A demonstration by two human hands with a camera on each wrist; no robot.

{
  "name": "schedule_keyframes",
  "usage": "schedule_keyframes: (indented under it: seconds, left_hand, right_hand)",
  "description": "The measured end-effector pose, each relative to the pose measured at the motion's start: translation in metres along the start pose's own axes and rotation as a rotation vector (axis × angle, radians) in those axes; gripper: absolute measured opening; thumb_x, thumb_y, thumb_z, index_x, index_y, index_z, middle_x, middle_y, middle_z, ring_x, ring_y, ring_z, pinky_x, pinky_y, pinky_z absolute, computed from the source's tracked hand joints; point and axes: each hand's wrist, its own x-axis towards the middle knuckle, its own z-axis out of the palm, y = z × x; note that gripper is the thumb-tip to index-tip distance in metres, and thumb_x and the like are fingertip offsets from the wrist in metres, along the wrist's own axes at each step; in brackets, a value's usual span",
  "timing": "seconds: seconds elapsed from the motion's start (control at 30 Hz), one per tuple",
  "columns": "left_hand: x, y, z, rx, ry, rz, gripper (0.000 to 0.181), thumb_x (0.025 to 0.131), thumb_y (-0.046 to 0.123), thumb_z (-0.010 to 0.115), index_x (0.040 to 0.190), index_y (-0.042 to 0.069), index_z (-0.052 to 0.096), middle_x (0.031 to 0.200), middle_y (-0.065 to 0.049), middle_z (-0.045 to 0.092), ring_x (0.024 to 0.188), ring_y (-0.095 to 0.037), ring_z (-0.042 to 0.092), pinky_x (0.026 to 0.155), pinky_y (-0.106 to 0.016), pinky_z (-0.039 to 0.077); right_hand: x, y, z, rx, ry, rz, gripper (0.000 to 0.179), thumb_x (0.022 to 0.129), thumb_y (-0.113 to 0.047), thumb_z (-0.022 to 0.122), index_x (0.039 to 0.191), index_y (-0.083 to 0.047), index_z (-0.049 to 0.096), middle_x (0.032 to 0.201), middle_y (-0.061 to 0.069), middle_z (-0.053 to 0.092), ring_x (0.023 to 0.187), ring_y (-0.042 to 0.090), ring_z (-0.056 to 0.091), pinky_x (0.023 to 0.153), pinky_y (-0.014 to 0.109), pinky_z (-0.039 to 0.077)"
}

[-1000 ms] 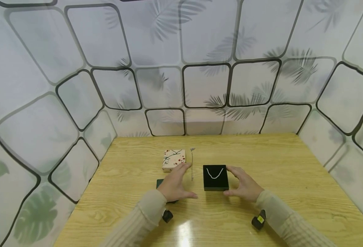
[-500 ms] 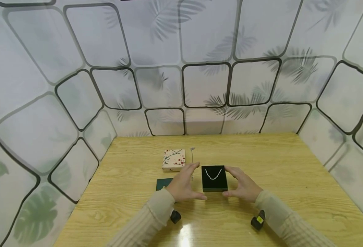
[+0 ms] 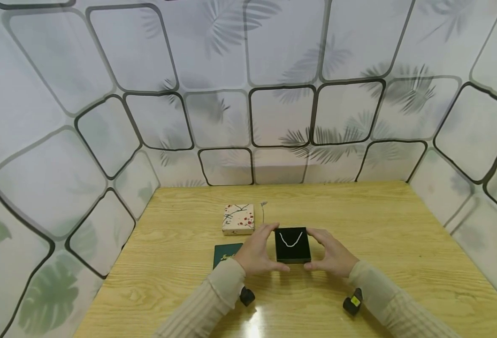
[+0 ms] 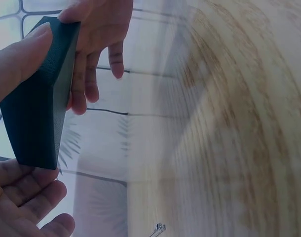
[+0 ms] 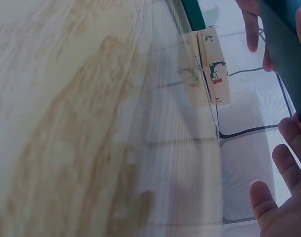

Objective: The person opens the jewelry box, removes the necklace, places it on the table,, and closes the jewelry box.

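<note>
An open jewelry box [image 3: 293, 259], dark green outside with a black insert, is between my two hands. A thin silver chain [image 3: 291, 246] droops in a curve across the insert. My left hand [image 3: 254, 253] grips the box's left side, thumb at the front corner and fingers toward the back. On the opposite side my right hand [image 3: 334, 256] holds it the same way. Both wrist views show the box [image 4: 34, 108] raised off the table. Its green lid [image 3: 226, 252] with gold lettering lies left of my left hand, partly covered by it.
A cream box [image 3: 238, 219] with a red flower and branch print sits at the back left of the wooden table [image 3: 358, 211]. Beside it lies another thin silver chain [image 3: 263, 213], its lower part hidden behind my left hand. Patterned cloth walls [image 3: 282, 117] surround the table.
My left hand has moved right until it meets the box's left side, uncovering more of the green lid. The box and my right hand have shifted slightly left and nearer.
</note>
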Motion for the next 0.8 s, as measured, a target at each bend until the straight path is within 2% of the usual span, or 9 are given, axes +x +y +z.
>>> schedule_keyframes:
  seconds: [0.27,0.57,0.8]
  left_hand:
    - [0.0009,-0.0015,0.0037,-0.005,0.008,-0.013,0.098,0.064,0.046,0.088,0.143,0.016,0.037,0.138,0.000,0.045,0.125,-0.020,0.047,0.102,-0.040,0.042]
    - [-0.0010,-0.0032,0.0043,-0.013,0.014,-0.017,0.096,0.063,0.048,0.088,0.140,0.016,0.040,0.135,0.001,0.047,0.124,-0.024,0.049,0.101,-0.040,0.043]
    - [-0.0028,-0.0055,0.0048,-0.024,0.034,-0.032,0.094,0.063,0.043,0.089,0.139,0.014,0.041,0.133,0.001,0.049,0.123,-0.023,0.050,0.101,-0.040,0.043]
  right_hand:
    - [-0.0009,0.0013,0.0015,0.019,-0.026,0.018,0.092,0.070,-0.023,0.087,0.146,-0.004,0.037,0.144,0.017,0.040,0.130,0.037,0.037,0.097,0.061,0.038]
    - [0.0003,-0.0015,0.0010,0.059,-0.070,0.007,0.088,0.072,-0.027,0.086,0.145,-0.009,0.039,0.143,0.015,0.042,0.127,0.039,0.040,0.092,0.062,0.040]
    - [0.0005,-0.0030,-0.0023,0.085,-0.099,0.014,0.081,0.082,-0.022,0.078,0.147,-0.004,0.033,0.141,0.017,0.042,0.124,0.041,0.042,0.090,0.062,0.041]
